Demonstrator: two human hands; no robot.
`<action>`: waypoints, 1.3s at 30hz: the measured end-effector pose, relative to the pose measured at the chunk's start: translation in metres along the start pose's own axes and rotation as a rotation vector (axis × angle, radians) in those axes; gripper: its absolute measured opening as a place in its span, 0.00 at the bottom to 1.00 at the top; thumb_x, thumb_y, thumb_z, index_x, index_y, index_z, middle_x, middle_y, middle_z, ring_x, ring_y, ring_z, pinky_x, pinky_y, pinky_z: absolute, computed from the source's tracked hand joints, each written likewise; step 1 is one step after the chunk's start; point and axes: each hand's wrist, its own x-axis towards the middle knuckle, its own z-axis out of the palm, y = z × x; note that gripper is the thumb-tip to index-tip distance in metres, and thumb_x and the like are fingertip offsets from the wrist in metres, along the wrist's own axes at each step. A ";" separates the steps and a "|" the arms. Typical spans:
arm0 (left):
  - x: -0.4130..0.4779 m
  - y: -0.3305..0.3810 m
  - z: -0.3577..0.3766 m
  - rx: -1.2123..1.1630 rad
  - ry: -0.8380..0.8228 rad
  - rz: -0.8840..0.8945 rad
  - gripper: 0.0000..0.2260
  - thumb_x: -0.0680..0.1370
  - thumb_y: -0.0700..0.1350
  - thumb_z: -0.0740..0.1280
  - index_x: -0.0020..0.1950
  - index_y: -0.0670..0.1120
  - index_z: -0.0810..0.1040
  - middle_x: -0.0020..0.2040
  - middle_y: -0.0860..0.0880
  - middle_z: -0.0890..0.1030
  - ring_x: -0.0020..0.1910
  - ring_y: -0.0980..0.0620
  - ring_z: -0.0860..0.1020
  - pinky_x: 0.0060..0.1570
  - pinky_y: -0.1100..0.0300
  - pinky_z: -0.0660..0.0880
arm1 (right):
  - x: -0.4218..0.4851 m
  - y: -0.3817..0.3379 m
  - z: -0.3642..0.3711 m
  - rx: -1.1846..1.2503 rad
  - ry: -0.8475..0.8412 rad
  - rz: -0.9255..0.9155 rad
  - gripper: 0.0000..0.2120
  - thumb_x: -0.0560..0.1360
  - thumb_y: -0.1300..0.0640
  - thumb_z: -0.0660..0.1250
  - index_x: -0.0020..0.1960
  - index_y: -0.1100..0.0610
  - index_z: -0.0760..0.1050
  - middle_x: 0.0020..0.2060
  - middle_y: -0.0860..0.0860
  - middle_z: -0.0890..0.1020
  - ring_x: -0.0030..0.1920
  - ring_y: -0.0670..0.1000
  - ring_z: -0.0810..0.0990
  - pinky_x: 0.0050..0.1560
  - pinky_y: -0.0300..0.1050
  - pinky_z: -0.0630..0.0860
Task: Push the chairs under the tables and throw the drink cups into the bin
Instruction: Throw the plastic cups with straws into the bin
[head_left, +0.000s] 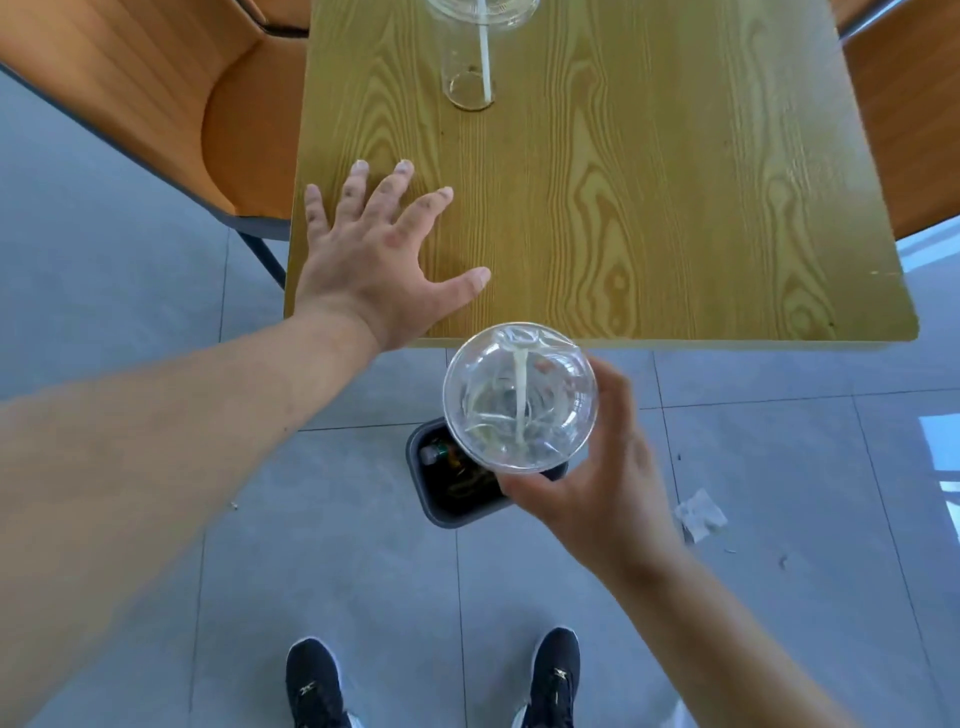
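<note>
Two cups (519, 397) (475, 52), two chairs (171, 104) (914, 119), one table (623, 208), one bin (441, 499), two hands (363, 260) (597, 478).

I see a clear plastic cup (519, 397) with a domed lid and a pale straw, held upright above the dark bin (441, 506) on the floor. A second clear cup (475, 52) with a straw stands on the wooden table (649, 208). Orange chairs (171, 104) flank the table, the left one partly tucked under.

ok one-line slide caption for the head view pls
Right hand holds a clear lidded cup above the floor bin; left hand lies open on the wooden table.
</note>
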 end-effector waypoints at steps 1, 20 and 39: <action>0.000 0.000 0.000 0.000 -0.001 0.001 0.42 0.72 0.82 0.52 0.81 0.63 0.61 0.86 0.50 0.56 0.85 0.42 0.48 0.79 0.30 0.40 | -0.002 0.008 0.003 -0.014 -0.021 0.011 0.41 0.63 0.43 0.78 0.67 0.27 0.59 0.61 0.27 0.74 0.61 0.35 0.75 0.54 0.24 0.67; 0.000 -0.001 0.001 -0.003 -0.010 0.019 0.42 0.73 0.82 0.51 0.81 0.63 0.60 0.86 0.49 0.56 0.85 0.41 0.48 0.79 0.30 0.41 | -0.009 0.061 0.010 -0.252 -0.196 0.096 0.43 0.70 0.37 0.76 0.79 0.42 0.59 0.69 0.31 0.64 0.71 0.37 0.65 0.68 0.36 0.65; 0.001 -0.001 0.002 0.009 -0.030 0.020 0.42 0.72 0.82 0.48 0.83 0.64 0.56 0.87 0.51 0.51 0.85 0.42 0.42 0.79 0.29 0.40 | 0.308 -0.082 0.015 -0.279 0.018 -0.135 0.57 0.68 0.37 0.80 0.84 0.46 0.49 0.82 0.59 0.56 0.80 0.61 0.59 0.77 0.58 0.63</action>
